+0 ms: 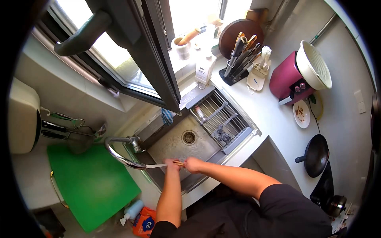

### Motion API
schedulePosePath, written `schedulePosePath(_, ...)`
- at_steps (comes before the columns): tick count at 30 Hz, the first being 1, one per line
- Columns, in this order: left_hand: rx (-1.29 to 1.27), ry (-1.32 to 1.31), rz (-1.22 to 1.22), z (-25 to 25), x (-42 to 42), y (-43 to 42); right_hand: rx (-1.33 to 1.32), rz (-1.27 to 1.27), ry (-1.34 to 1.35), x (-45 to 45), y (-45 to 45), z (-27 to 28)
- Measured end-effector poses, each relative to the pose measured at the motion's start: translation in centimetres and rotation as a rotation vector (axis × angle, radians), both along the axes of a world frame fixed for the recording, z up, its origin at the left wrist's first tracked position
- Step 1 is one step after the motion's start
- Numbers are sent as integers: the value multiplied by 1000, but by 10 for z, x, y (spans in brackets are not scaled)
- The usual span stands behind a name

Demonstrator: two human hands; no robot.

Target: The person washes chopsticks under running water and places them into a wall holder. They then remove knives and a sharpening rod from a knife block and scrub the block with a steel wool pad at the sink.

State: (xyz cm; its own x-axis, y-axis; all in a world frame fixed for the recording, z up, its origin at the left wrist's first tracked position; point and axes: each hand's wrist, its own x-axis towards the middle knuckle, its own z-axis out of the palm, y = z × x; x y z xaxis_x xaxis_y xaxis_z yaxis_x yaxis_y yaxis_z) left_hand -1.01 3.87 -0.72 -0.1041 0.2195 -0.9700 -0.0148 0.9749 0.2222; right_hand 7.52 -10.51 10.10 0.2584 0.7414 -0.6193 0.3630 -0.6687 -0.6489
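Over the near part of the steel sink (162, 147), my two hands are close together. Thin light-brown wooden sticks (179, 163) show between them, possibly chopsticks; most of their length is hidden in the fingers. My left hand (172, 163) is closed around one end, in the water stream (156, 166) from the curved chrome faucet (119, 154). Closed on the other end is my right hand (193, 164), just to the right. A drain (189, 137) lies beyond the hands.
A grey rack (238, 141) with a steel scrubber (222, 135) spans the sink's right side. An open window frame (151, 51) juts in overhead. Left lies a green board (91, 184); right are a knife block (234, 73), a maroon appliance (287, 77) and a black pan (316, 156).
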Motion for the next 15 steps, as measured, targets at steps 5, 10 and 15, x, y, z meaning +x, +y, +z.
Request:
schedulePosePath(5,16,-248,229,49,21,-32,-238,-130,283,20,0,68)
schedulePosePath(10,98,-295,199,59,12,-1,-13,201,6,20,-8,22)
schedulePosePath(15,79,-456,109,71,31,-36,-264,59,164,30,4,56)
